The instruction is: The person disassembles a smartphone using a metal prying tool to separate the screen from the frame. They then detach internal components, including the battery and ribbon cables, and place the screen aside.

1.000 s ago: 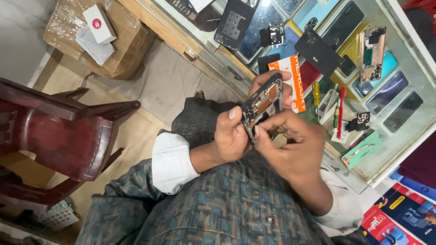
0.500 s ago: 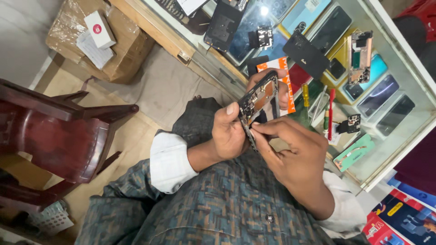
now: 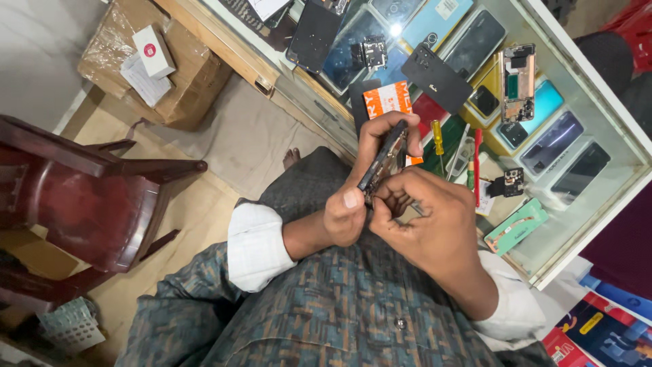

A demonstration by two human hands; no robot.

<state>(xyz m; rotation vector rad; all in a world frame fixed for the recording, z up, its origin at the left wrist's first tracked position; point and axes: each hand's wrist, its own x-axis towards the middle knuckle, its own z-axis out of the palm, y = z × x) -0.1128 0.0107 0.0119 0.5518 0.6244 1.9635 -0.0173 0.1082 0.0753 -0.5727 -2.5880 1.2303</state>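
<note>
Left hand [image 3: 350, 204] grips phone [image 3: 384, 162], now turned edge-on above lap, near glass counter [image 3: 598, 102]. Right hand [image 3: 424, 221] fingers pinched at its lower edge, closer than before; tool unclear.

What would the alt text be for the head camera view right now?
A person's left hand grips an opened phone edge-on while the right hand pinches at its lower end. Beyond lies a glass counter with phones, parts and a yellow-handled screwdriver.
</note>
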